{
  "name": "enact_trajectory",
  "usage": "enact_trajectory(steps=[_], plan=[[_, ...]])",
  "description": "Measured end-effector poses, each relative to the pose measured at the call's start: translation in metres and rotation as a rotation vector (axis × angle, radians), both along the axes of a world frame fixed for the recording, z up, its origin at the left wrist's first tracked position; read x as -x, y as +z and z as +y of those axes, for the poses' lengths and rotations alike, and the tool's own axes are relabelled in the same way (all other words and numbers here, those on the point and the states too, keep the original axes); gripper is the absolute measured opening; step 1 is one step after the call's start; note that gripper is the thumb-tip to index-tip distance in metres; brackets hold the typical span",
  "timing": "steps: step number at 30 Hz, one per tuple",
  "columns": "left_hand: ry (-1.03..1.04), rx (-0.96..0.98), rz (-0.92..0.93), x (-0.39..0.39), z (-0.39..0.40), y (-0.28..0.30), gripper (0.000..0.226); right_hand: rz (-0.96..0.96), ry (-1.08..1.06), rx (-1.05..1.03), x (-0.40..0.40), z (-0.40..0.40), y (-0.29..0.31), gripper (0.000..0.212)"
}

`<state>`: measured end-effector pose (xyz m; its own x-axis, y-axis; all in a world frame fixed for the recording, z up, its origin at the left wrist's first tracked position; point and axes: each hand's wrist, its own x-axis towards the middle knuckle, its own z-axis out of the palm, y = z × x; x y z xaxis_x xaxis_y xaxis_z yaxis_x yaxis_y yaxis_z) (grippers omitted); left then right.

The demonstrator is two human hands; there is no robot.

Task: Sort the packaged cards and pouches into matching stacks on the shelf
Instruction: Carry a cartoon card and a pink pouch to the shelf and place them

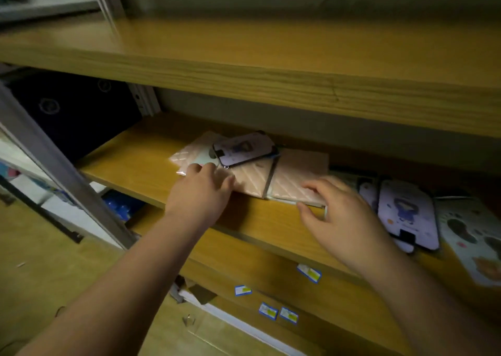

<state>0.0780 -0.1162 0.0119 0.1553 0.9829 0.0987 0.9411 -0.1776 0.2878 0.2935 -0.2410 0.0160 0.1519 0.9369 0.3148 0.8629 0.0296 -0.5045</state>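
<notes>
Now, stage: both hands work at the pink pouches on the middle shelf [130, 165]; sorting looks under way, not finished.
Left hand [202, 193]: rests on the near-left part of the pink pouch stack [252, 176], fingers fairly straight and spread over it, not curled round anything; it seems to be steadying or squaring the pile.
Right hand [339, 214]: sits at the stack's near-right corner, fingers bent over the top and thumb at the lower edge, which reads as a pinch on the pink pouch [298, 182] there, probably to lift it or align it with the rest.
Pink pouches: quilted, flat, lying side by side and overlapping near the shelf's front edge; how many lie in the pile is unclear.
Purple card on top [245, 149]: a purple packaged card with a small cartoon figure lies tilted across the back of the pink pile, likely a stray that belongs elsewhere.
Purple card stack [406, 214]: like cards lie together just right of the right hand, overlapping.
White printed cards [471, 236]: at the far right, beside the purple ones, with darker cartoon shapes.
Shelf as holder: it carries all three groups in a row, pink left, purple middle, white right.
Upper shelf [271, 65]: nothing shows on it from this angle.
Lower shelf edge [271, 282]: bears small blue and yellow labels [309, 273].
</notes>
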Motion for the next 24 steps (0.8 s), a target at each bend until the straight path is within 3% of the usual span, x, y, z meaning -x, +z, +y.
enact_trajectory(steps=[3, 7, 9, 15, 17, 24], plan=[[-0.049, 0.053, -0.059, -0.002, 0.026, -0.006, 0.059, -0.007, -0.090, 0.003, 0.009, 0.011, 0.002, 0.036], [-0.119, 0.174, -0.519, 0.005, 0.050, -0.011, 0.061, -0.004, -0.177, 0.001, 0.025, 0.025, -0.002, 0.037], [-0.098, 0.263, -0.645, 0.015, 0.056, -0.012, 0.068, -0.006, -0.203, 0.013, 0.036, 0.029, -0.005, 0.037], [-0.189, 0.074, -0.325, 0.049, 0.076, -0.007, 0.065, -0.031, -0.271, 0.012, 0.058, 0.046, -0.010, 0.035], [-0.220, 0.057, -0.336, 0.053, 0.079, -0.004, 0.062, -0.037, -0.286, 0.013, 0.064, 0.050, -0.012, 0.035], [-0.135, 0.460, -0.961, 0.060, 0.081, -0.007, 0.015, 0.027, -0.386, 0.153, 0.071, 0.095, -0.011, 0.043]])
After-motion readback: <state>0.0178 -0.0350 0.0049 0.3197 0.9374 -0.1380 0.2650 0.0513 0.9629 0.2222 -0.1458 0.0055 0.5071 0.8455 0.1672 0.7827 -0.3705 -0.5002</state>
